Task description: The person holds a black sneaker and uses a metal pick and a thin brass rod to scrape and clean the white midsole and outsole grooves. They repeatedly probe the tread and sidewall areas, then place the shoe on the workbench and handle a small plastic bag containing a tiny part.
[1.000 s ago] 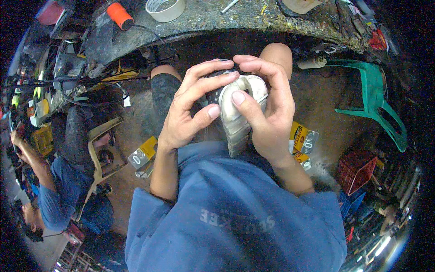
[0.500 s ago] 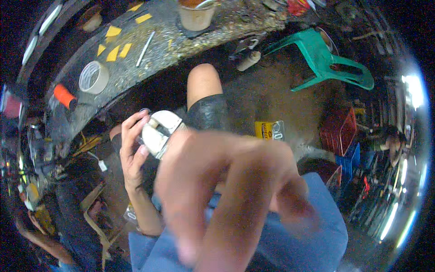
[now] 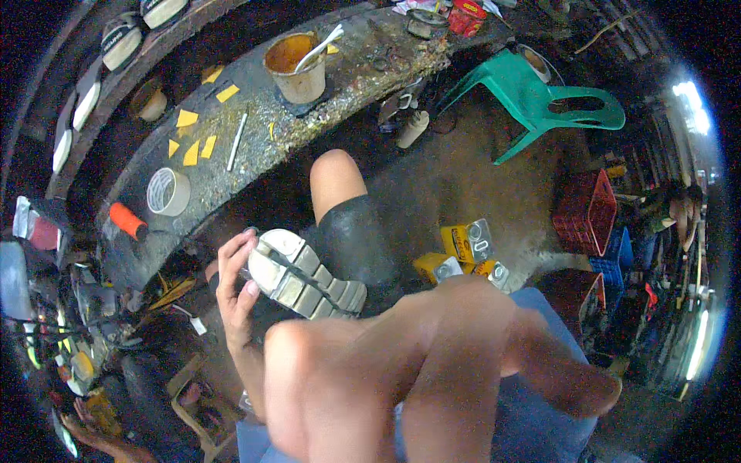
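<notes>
My left hand (image 3: 238, 282) grips one end of a chunky off-white shoe sole (image 3: 297, 274), thumb on one side and fingers on the other. Its blocky tread, split by dark grooves, faces up, and whether an upper is attached beneath cannot be made out. Very close to the camera, my right hand (image 3: 440, 355) looms large and partly blurred, its fingers bent inward. It covers the near end of the sole's surroundings and much of my lap. Whatever those fingers hold is hidden.
On the long workbench (image 3: 255, 177) are a glue-stained pot (image 3: 301, 81) with a white-handled tool, yellow scraps, a tape roll (image 3: 168, 192) and an orange spool (image 3: 127, 221). A green plastic chair (image 3: 532, 100), yellow boxes (image 3: 457, 243) and a red crate (image 3: 585, 212) are right. Another person's arm (image 3: 96, 432) shows lower left.
My right hand has shifted right and down, uncovering more of the sole's tread. The view has shifted, bringing more of the bench and the yellow boxes into sight. My left hand keeps its hold.
</notes>
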`<state>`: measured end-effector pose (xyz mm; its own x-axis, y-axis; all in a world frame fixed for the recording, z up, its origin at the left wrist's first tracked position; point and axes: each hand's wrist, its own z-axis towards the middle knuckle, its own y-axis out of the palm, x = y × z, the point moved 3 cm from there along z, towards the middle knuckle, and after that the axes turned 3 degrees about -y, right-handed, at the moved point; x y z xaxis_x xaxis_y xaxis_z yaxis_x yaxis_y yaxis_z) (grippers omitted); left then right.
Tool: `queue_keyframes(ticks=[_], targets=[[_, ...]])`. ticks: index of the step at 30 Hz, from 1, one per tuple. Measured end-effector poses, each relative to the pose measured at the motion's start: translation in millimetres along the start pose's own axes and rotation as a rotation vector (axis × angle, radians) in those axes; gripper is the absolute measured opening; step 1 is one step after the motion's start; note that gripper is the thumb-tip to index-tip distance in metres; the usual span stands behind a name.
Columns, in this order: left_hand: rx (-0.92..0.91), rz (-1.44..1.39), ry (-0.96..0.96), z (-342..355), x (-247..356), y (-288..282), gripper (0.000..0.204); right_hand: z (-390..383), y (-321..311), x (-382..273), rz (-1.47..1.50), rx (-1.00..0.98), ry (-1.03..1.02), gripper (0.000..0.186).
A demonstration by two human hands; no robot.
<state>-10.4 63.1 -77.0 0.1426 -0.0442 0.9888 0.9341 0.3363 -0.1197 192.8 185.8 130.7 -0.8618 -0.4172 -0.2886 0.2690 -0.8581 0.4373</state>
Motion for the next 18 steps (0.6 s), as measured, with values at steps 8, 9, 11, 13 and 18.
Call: queue_keyframes(ticks=[8,9,11,13,18], targets=[[-0.083,-0.202,0.081,35,-18,9,0.045,-43,-76,-37,-0.635,0.557,0.089,0.045],[-0.053,-0.147,0.051,38,-22,13,0.042,-55,-99,-47,-0.927,0.72,0.166,0.035],[-0.003,-0.142,0.072,43,-27,17,0.041,-82,-147,-71,-1.163,1.135,0.214,0.021],[0.011,-0.139,0.054,42,-31,22,0.045,-93,-195,-122,-1.429,1.262,-0.01,0.018],[0.074,-0.1,-0.09,35,-42,21,0.059,-47,-366,-288,-2.082,1.097,-0.131,0.02]])
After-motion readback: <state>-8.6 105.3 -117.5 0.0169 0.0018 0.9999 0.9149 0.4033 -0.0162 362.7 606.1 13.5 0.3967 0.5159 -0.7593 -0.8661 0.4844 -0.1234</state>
